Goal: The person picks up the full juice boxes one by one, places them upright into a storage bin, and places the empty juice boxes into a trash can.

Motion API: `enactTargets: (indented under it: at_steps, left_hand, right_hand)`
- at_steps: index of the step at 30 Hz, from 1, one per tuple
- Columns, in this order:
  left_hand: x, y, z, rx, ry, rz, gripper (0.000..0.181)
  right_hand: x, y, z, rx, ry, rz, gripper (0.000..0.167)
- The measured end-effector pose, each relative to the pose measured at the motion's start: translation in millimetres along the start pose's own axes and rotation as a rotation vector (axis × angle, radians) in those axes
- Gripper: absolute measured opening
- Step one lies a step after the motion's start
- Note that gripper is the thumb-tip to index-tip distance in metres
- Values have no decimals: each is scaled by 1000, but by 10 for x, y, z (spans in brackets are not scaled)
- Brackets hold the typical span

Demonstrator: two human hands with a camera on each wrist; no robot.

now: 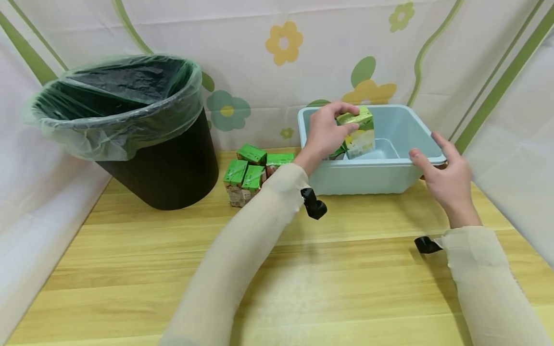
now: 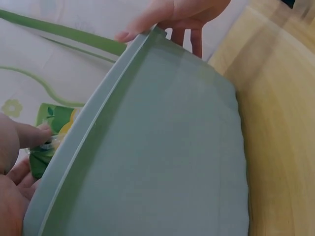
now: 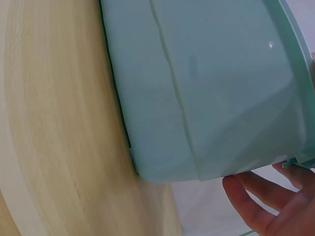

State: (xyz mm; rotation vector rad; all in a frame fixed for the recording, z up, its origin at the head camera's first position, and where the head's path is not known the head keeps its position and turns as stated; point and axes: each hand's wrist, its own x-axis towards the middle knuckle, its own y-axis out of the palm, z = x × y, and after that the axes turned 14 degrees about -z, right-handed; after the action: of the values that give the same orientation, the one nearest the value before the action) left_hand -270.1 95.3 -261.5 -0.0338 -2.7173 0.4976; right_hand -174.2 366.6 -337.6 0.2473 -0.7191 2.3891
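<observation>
A light blue plastic bin (image 1: 363, 178) stands on the table by the back curtain. Inside it, at the left, is a green and yellow drink carton (image 1: 361, 139); my left hand (image 1: 324, 134) pinches its top between thumb and fingers. Part of another green item (image 1: 339, 153) shows below that hand, mostly hidden by the bin wall. My right hand (image 1: 452, 180) grips the bin's right front corner, thumb over the rim and fingers against the outside. From the right wrist view, those fingers (image 3: 256, 189) touch the bin's end.
Left of the bin stands a group of several small green-topped drink cartons (image 1: 244, 175), partly behind my left forearm. Further left is a black trash can (image 1: 173, 168) lined with a translucent green bag (image 1: 169, 127). A floral curtain (image 1: 255, 53) closes off the back of the wooden table (image 1: 329, 288).
</observation>
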Motion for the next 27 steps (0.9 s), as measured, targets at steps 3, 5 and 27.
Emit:
enactTargets:
  at_steps: [3, 5, 27]
  left_hand:
    - [36, 9, 22, 22, -9, 84, 25]
    - [52, 22, 39, 52, -5, 133, 26]
    - [148, 133, 73, 186, -27, 314, 29]
  right_hand:
    - [-15, 5, -15, -8, 3, 6, 77]
    - [-30, 10, -23, -11, 7, 10, 78]
    - [2, 1, -5, -4, 14, 5, 77]
